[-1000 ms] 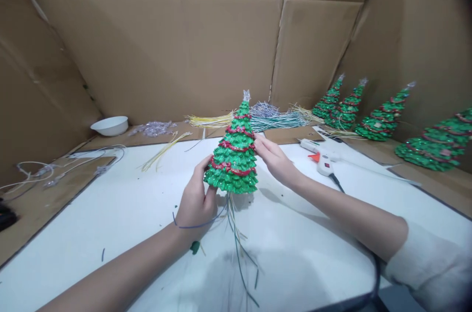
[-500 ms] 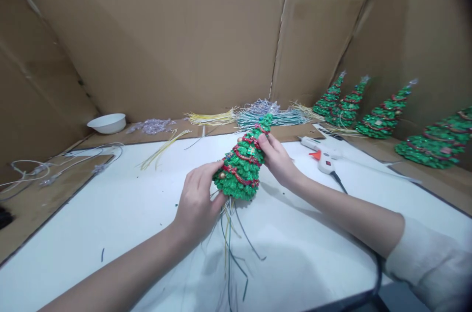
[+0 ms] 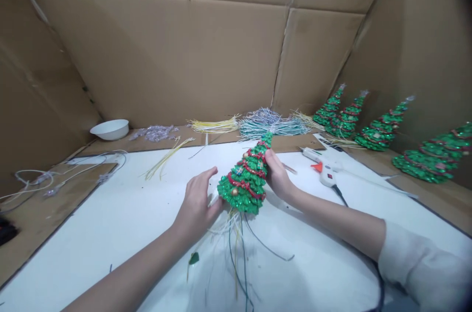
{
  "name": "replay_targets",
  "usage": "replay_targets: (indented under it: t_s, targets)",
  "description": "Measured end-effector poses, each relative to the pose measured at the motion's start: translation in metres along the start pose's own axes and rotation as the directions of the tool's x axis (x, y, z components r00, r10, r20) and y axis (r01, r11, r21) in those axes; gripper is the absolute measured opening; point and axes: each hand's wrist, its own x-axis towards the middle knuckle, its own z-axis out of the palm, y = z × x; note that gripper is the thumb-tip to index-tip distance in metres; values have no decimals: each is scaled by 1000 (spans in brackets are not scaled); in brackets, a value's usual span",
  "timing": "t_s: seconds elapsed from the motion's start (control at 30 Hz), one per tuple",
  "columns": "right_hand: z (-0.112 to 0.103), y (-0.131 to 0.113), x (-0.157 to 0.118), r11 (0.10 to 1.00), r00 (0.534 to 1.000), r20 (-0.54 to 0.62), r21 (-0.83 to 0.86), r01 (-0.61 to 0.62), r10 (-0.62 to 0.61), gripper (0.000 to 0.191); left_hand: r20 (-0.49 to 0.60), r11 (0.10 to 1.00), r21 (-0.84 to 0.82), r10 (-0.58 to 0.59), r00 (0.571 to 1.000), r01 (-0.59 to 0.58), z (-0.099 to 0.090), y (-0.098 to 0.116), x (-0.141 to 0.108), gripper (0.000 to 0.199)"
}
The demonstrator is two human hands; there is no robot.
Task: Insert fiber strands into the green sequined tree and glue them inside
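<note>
A small green Christmas tree (image 3: pixel 245 179) with red garlands and gold balls is held tilted above the white table, its tip pointing away. My right hand (image 3: pixel 280 174) grips its upper right side, thumb towards the front. My left hand (image 3: pixel 197 201) is at the lower left of the tree with thumb and forefinger spread apart; the thumb is close to the base, and whether it touches cannot be made out. Green, white and yellow wires (image 3: pixel 239 238) hang from under the base. A small green piece (image 3: pixel 193 258) shows below my left hand.
A white glue gun (image 3: pixel 326 174) lies on the right of the white table (image 3: pixel 147 233). Several decorated trees (image 3: pixel 378 127) stand at the right. Wire bundles (image 3: pixel 275 125), clear ornaments (image 3: pixel 157 132) and a white bowl (image 3: pixel 110 129) line the back. Cables (image 3: pixel 70 177) lie at the left.
The fingers of my left hand have come off the tree's side and spread. The tree has turned a little, and the wires beneath have shifted. The view has tilted slightly upward.
</note>
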Motion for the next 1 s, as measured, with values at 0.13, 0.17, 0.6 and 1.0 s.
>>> replay_targets:
  t_s: [0.13, 0.17, 0.6, 1.0]
  targets:
    - [26, -2, 1, 989, 995, 94, 150, 5, -20, 36, -6, 1000, 14, -21, 1000, 21, -5, -7, 0, 45]
    - [33, -2, 2, 984, 992, 127, 179, -17, -6, 34, -8, 1000, 14, -23, 1000, 23, -9, -8, 0, 42]
    - [34, -22, 51, 880, 1000, -10, -474, -22, 20, 35, -72, 973, -77, -223, 972, 217, -30, -24, -8, 29]
    - [154, -59, 176, 206, 629, 719, -691, 693, 294, 31, -144, 997, -61, -58, 988, 50, -18, -43, -11, 32]
